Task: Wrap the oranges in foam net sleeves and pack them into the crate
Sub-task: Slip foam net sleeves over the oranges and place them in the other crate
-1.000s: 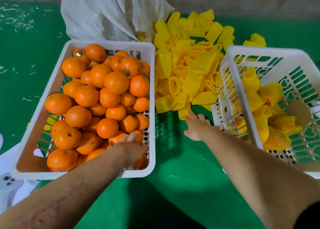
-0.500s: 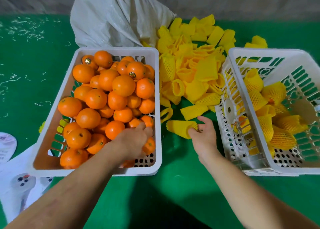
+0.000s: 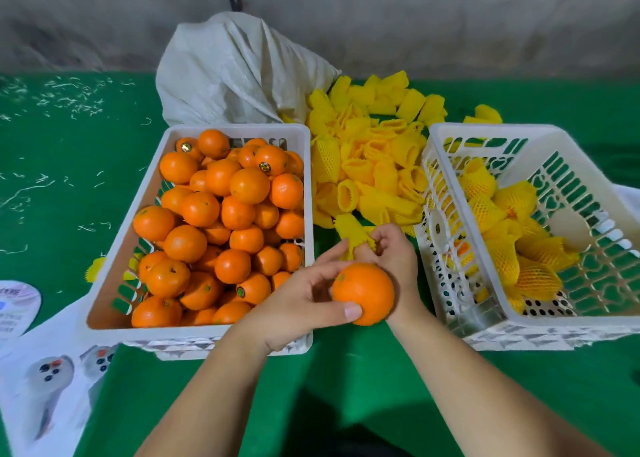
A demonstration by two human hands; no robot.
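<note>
Head view, left hand (image 3: pixel 298 304) holding orange (image 3: pixel 363 292), right hand (image 3: pixel 391 259) pinching sleeve (image 3: pixel 353 233)

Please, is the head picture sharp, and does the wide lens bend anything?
Head view: the orange held in the left hand is fairly sharp; the right crate looks bowed and splayed by the wide lens; the corners are soft; light is even, without glare.

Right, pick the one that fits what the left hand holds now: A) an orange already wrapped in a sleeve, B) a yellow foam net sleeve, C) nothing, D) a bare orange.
D: the left hand grips a bare orange between thumb and fingers, while the right hand pinches the yellow foam net sleeve just beyond it.
</note>
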